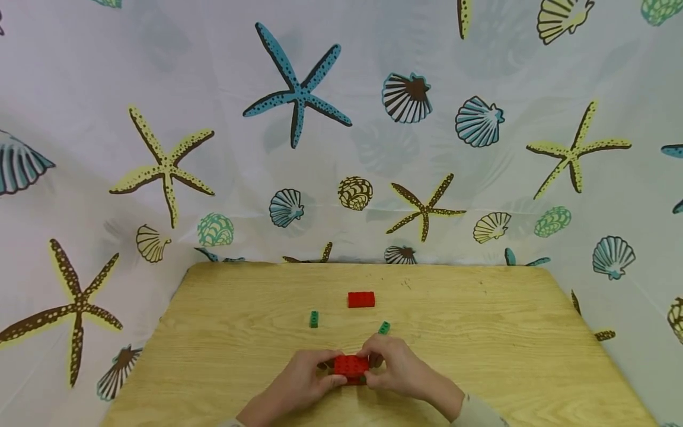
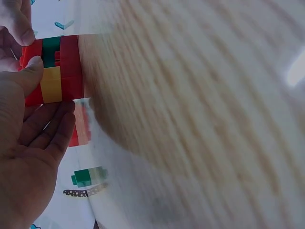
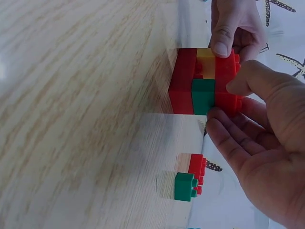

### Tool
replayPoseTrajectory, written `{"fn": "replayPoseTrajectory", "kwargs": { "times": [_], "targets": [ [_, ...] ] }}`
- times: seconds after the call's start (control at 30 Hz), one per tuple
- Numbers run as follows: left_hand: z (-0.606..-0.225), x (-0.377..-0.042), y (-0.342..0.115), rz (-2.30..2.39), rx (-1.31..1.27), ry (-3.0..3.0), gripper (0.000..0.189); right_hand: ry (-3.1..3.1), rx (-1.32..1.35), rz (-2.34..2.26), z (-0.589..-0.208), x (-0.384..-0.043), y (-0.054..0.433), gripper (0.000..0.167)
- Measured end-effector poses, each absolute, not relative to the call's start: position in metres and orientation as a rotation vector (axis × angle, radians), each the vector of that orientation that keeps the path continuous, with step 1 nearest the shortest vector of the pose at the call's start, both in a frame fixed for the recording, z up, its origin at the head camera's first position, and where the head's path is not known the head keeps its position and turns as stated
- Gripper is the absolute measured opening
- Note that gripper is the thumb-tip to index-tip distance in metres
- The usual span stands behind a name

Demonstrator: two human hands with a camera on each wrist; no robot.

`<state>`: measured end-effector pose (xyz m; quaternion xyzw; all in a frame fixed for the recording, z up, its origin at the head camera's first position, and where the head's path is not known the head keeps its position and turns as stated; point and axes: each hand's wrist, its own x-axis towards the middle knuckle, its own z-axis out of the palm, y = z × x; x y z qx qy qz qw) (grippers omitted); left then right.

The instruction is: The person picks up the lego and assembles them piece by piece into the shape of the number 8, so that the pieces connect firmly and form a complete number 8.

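A small stack of toy building bricks stands on the table near its front edge, between both hands. Its base is a lower red brick [image 3: 182,88]; above it sit a yellow brick [image 2: 51,85] and a green brick [image 3: 203,95] side by side, with an upper red brick [image 1: 351,364] on top. My left hand [image 1: 305,379] grips the left end, thumb at the near side and fingers behind. From the right, my right hand [image 1: 399,365] pinches the upper red brick between thumb and fingers. Parts of the stack are hidden by the fingers.
Beyond the hands lie a loose red brick [image 1: 361,299], a green brick [image 1: 313,319] at left and another green brick [image 1: 384,327] just past the right hand. The wooden table [image 1: 240,338] is enclosed by a patterned curtain [image 1: 341,154] at back and sides.
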<state>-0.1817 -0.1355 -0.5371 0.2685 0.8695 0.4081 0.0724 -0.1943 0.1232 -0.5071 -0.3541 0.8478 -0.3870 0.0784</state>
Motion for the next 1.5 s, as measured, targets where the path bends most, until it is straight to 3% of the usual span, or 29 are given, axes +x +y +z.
{"fn": "replayPoseTrajectory", "kwargs": {
  "times": [0.27, 1.07, 1.5],
  "targets": [
    [-0.539, -0.181, -0.138, 1.25, 0.82, 2.585, 0.037, 2.499, -0.948, -1.134, -0.506, -0.195, 0.123, 0.029],
    [-0.537, -0.179, -0.135, 1.257, 0.85, 2.63, 0.04, 2.646, -1.055, -1.207, -0.498, -0.206, 0.139, 0.024],
    [-0.536, -0.18, -0.135, 1.26, 0.822, 2.605, 0.04, 2.651, -0.958, -1.223, -0.5, -0.213, 0.145, 0.024]
  ]
}}
